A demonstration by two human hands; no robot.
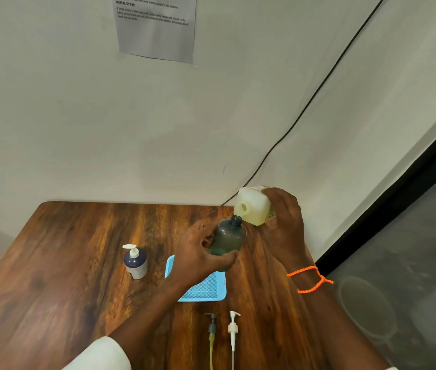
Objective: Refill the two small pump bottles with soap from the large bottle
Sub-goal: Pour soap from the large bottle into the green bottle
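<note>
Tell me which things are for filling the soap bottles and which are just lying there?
For the job:
large bottle, tipped in the right hand
dark green bottle, in the left hand
dark blue pump bottle
green pump
white pump

Just lying about:
blue tray
paper on the wall
black cable

One camera, on my head

It looks forward and down from above my forearms, wide-angled, tilted so the table (51, 276) slants. The wall (211, 116) fills the upper half, close behind the table's far edge; no second view shares the scene
</note>
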